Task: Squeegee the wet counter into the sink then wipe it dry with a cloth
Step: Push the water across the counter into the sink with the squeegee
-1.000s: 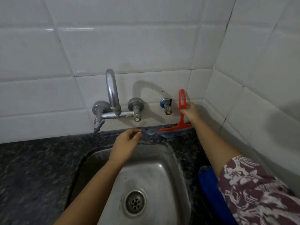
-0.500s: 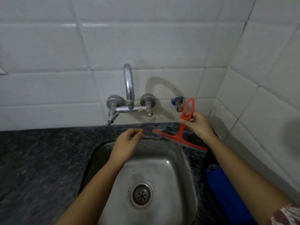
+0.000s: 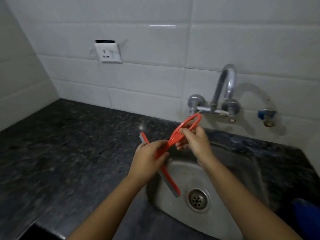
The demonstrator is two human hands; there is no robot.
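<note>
As both hands meet over the 10 o'clock edge of the sink (image 3: 225,179), the right hand (image 3: 194,142) pinches the red squeegee (image 3: 170,184) by its looped handle and the left hand (image 3: 148,163) curls round its neck. Its blade slants 11 to 5 o'clock; a blurred blue shape (image 3: 308,220) at 4 o'clock may be the cloth.
</note>
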